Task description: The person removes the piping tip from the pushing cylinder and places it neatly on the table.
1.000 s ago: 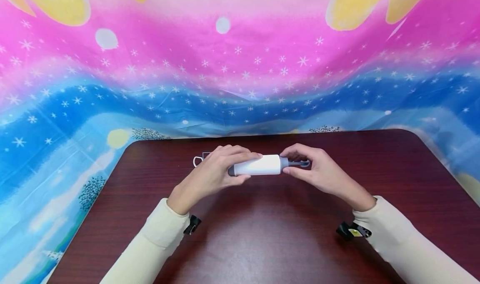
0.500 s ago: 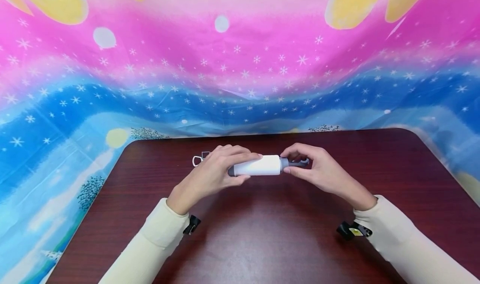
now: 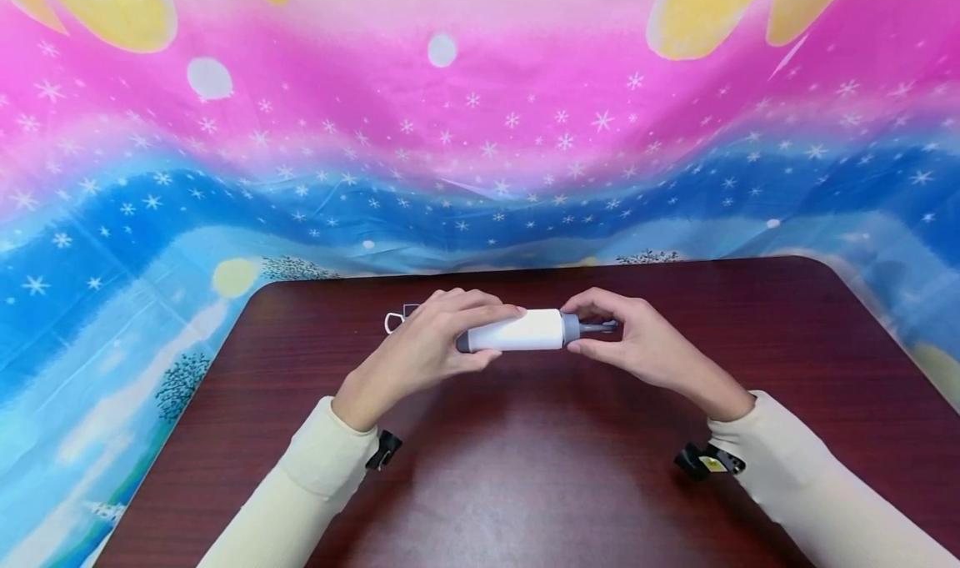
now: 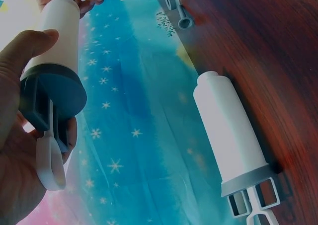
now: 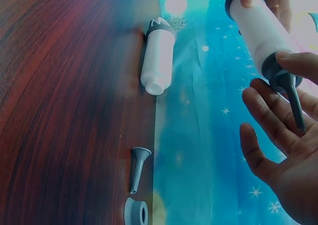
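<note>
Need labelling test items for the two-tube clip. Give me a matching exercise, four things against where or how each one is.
Things:
1. left hand
2. right hand
3. spare tube
4. loose nozzle

Places or states:
A. lies on the table next to the grey ring
B. pinches the grey nozzle end of the held tube
C. lies untouched on its side by the table's edge
D. grips the plunger end of the held tube

Pairs: 1-D, 2-B, 3-C, 4-A
</note>
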`<state>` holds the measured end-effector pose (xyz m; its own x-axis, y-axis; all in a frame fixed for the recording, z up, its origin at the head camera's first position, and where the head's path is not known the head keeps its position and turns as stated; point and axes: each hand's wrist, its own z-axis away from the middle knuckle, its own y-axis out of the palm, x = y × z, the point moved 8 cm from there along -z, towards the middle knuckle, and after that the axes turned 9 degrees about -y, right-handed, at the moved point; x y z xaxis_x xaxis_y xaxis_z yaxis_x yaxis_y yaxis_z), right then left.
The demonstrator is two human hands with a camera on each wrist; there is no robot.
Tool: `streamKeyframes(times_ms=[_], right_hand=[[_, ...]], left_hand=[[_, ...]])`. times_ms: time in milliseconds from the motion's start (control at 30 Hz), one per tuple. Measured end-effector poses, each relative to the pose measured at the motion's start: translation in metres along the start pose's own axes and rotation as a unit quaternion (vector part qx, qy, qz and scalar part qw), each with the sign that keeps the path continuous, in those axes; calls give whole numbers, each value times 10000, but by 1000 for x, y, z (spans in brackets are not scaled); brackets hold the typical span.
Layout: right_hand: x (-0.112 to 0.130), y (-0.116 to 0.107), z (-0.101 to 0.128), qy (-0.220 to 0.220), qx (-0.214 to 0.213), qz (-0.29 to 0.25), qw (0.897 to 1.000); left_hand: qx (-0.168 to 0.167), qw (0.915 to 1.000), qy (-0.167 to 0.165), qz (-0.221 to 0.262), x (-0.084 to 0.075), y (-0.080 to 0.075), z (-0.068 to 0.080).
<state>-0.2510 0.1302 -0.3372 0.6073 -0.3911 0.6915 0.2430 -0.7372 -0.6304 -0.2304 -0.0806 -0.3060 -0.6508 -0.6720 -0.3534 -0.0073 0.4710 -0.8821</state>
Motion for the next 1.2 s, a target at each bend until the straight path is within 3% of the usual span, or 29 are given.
streamKeyframes(times_ms=[667, 1200], right_hand=[[0, -1, 0, -104, -136, -47, 9998], [-3, 1, 0, 6, -56, -68, 10000]], left_hand=[[164, 9997, -183, 21, 6, 6, 1], [54, 10000, -52, -5, 4, 3, 1]])
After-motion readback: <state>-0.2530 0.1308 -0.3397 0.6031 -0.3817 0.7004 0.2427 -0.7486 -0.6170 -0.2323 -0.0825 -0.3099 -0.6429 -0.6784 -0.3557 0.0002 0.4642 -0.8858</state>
